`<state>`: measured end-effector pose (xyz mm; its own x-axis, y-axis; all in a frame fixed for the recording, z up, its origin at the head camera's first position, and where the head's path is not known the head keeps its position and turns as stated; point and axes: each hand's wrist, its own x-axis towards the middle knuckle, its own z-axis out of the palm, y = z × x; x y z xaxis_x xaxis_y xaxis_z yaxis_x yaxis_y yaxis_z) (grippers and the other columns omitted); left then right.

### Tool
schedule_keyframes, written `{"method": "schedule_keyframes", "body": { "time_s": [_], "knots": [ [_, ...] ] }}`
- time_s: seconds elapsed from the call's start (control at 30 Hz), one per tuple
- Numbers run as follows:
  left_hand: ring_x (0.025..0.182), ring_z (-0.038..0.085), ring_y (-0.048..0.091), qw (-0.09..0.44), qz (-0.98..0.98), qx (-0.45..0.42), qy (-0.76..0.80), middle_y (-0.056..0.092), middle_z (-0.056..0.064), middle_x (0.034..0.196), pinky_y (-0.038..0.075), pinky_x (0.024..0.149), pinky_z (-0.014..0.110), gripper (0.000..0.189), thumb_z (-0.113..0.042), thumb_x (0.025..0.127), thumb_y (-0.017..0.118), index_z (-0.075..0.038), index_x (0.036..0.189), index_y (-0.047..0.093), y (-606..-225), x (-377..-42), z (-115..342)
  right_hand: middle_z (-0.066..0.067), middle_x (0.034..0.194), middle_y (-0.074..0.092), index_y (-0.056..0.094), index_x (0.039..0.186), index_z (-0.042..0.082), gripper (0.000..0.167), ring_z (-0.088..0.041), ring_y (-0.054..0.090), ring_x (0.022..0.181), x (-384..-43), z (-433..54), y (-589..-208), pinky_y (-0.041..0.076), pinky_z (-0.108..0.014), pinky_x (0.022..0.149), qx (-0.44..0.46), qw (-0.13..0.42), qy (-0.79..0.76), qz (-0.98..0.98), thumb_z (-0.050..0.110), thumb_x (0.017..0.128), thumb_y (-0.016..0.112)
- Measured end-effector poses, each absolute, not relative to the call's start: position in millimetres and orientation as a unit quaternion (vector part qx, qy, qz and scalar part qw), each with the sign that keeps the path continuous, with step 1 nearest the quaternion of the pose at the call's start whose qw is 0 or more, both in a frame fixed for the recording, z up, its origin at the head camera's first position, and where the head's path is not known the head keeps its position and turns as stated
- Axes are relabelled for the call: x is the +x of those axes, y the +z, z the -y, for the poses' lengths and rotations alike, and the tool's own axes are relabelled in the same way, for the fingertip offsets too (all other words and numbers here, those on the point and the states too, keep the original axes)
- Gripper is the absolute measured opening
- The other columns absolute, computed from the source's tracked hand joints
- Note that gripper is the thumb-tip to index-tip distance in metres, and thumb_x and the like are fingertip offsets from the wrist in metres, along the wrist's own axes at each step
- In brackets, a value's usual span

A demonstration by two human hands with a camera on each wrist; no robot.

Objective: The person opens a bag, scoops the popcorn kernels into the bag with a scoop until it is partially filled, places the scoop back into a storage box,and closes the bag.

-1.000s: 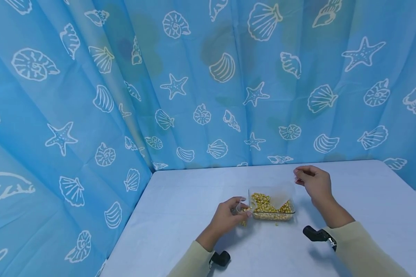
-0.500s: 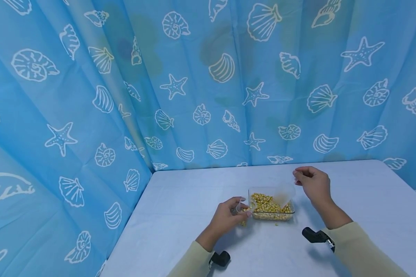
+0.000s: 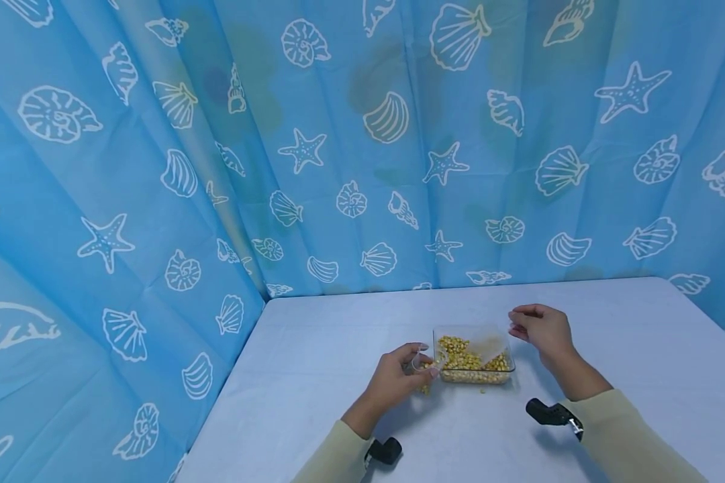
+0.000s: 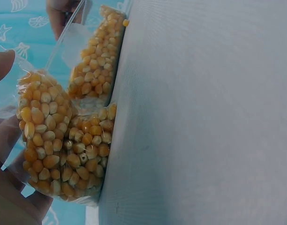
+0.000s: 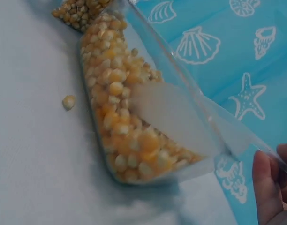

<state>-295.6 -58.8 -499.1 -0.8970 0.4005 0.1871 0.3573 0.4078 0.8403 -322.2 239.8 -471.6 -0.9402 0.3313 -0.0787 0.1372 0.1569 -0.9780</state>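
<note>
A clear rectangular container (image 3: pixel 512 361) of corn kernels (image 5: pixel 115 89) stands on the table. Just left of it, my left hand (image 3: pixel 393 374) holds the mouth of a clear plastic bag (image 4: pixel 45 131), thumb and fingers spread around its rim. Corn kernels fill the bag's lower part, which sits on the tabletop. Over the container's right end, my right hand (image 3: pixel 544 332) pinches the end of a translucent plastic scoop (image 5: pixel 176 110). The scoop slants down into the container, its frosted blade against the kernels and its lower edge hidden among them.
One loose kernel (image 5: pixel 69 101) lies on the white table (image 3: pixel 314 376) in front of the container. A blue curtain (image 3: pixel 350 154) with white shells and starfish hangs behind the table and along its left side. A black wrist camera (image 3: pixel 546 411) sticks out from the right sleeve.
My right hand has come down a little, and the scoop's blade has shifted among the kernels. My left hand and the bag stay in place.
</note>
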Motion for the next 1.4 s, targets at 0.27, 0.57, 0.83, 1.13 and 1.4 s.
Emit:
{"method": "schedule_keyframes", "body": {
  "time_s": [0.27,0.57,0.83,1.13,1.4],
  "knots": [
    [0.109,0.005,0.056,0.020,-0.840,0.228,0.491,0.068,-0.020,0.102,0.044,0.094,0.044,0.056,-0.041,0.086,0.073,-0.013,0.132,0.059,-498.3,-295.7,59.2,-0.015,0.109,0.056,0.049,0.128,-0.006,0.038,-0.011,0.064,0.080,-321.4,-248.3,-484.0,0.055,-0.030,0.077,-0.152,0.024,0.676,0.721,0.016,0.099,0.057],
    [0.106,0.006,0.059,0.022,-0.840,0.221,0.494,0.068,-0.018,0.102,0.046,0.091,0.042,0.055,-0.042,0.085,0.074,-0.014,0.131,0.060,-499.5,-296.0,58.3,-0.011,0.103,0.057,0.049,0.126,-0.003,0.033,-0.012,0.064,0.082,-321.4,-253.0,-491.0,0.054,-0.030,0.081,-0.161,-0.015,0.738,0.655,0.015,0.100,0.056],
    [0.108,0.006,0.058,0.024,-0.842,0.217,0.493,0.068,-0.020,0.102,0.044,0.095,0.048,0.056,-0.044,0.085,0.074,-0.014,0.131,0.060,-499.4,-296.2,58.2,-0.003,0.092,0.059,0.050,0.120,0.001,0.024,-0.011,0.063,0.081,-317.9,-254.8,-495.3,0.053,-0.027,0.082,-0.166,-0.037,0.798,0.578,0.011,0.099,0.056],
    [0.108,0.006,0.058,0.022,-0.841,0.222,0.493,0.067,-0.021,0.102,0.044,0.094,0.048,0.057,-0.045,0.085,0.073,-0.014,0.132,0.059,-500.4,-296.8,59.3,-0.002,0.095,0.060,0.048,0.125,0.006,0.029,-0.011,0.063,0.085,-318.0,-256.5,-498.7,0.052,-0.027,0.085,-0.189,-0.050,0.838,0.509,0.012,0.099,0.057],
    [0.103,0.004,0.059,0.019,-0.843,0.221,0.490,0.067,-0.021,0.101,0.046,0.092,0.045,0.056,-0.043,0.085,0.074,-0.014,0.131,0.060,-500.2,-297.2,58.7,-0.004,0.108,0.057,0.047,0.128,0.011,0.037,-0.012,0.062,0.098,-313.3,-255.6,-485.0,0.050,-0.026,0.086,-0.191,-0.030,0.855,0.482,0.019,0.096,0.063]
  ]
}}
